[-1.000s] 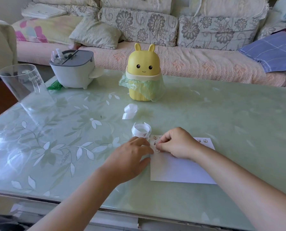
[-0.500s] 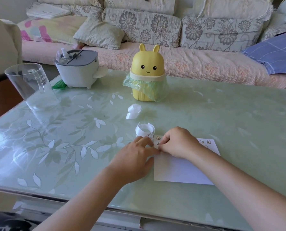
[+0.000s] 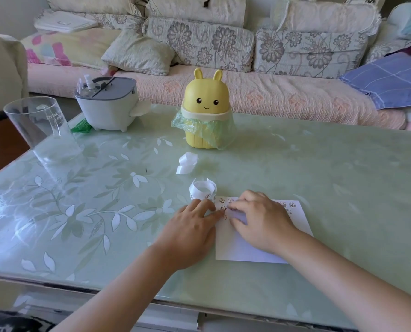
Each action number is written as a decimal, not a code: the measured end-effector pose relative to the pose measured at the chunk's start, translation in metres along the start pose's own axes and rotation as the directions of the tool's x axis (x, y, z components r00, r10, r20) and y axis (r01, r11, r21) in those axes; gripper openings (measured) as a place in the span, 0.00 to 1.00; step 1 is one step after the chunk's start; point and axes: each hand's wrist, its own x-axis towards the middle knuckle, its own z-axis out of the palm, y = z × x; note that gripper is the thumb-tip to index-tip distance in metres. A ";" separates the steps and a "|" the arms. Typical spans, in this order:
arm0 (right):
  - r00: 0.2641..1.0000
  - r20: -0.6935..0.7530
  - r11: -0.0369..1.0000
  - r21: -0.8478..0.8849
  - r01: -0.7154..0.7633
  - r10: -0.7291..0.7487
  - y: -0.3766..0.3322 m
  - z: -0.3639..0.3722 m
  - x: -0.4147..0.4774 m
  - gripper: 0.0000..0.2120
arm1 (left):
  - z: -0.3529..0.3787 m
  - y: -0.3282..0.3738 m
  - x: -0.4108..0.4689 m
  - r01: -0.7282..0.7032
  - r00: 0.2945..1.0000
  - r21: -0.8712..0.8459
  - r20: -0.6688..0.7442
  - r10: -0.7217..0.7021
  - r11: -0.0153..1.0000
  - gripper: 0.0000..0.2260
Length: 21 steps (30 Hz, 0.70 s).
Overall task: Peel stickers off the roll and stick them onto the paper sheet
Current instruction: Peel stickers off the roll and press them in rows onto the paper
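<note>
Hands close together, gripping nothing: left hand (image 3: 194, 226) flat on paper sheet's left edge, right hand (image 3: 263, 221) pressing fingertips near its top-left corner | green bench (image 3: 319, 176) carries paper sheet (image 3: 245, 251) | sticker roll (image 3: 202, 190) just beyond sheet's top-left corner | stickers (image 3: 222, 200) along sheet's top edge

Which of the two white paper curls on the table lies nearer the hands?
The sticker roll, just beyond the left hand; the other curl lies farther off, toward the yellow bin.
</note>
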 end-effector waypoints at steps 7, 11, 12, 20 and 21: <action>0.985 -0.007 0.976 -0.134 0.171 -0.173 0.009 0.017 -0.028 0.22 | -0.003 0.007 0.001 0.021 0.999 0.029 0.028 -0.022 0.999 0.23; 0.982 -0.008 0.979 -0.084 0.186 -0.188 0.013 0.017 -0.032 0.20 | -0.003 0.009 0.003 0.031 0.998 0.067 0.056 -0.035 0.997 0.27; 0.982 0.000 0.979 -0.080 0.189 -0.190 0.013 0.016 -0.032 0.19 | -0.003 0.009 0.003 0.032 0.997 0.063 0.065 -0.036 0.998 0.27; 0.977 0.027 0.975 -0.063 0.213 -0.212 0.011 0.012 -0.029 0.30 | -0.003 0.004 0.000 0.024 0.999 -0.081 -0.030 -0.026 0.996 0.17; 0.969 0.060 0.969 -0.055 0.242 -0.239 0.010 0.013 -0.028 0.33 | -0.004 0.005 0.000 0.035 0.998 -0.100 -0.040 -0.039 0.994 0.17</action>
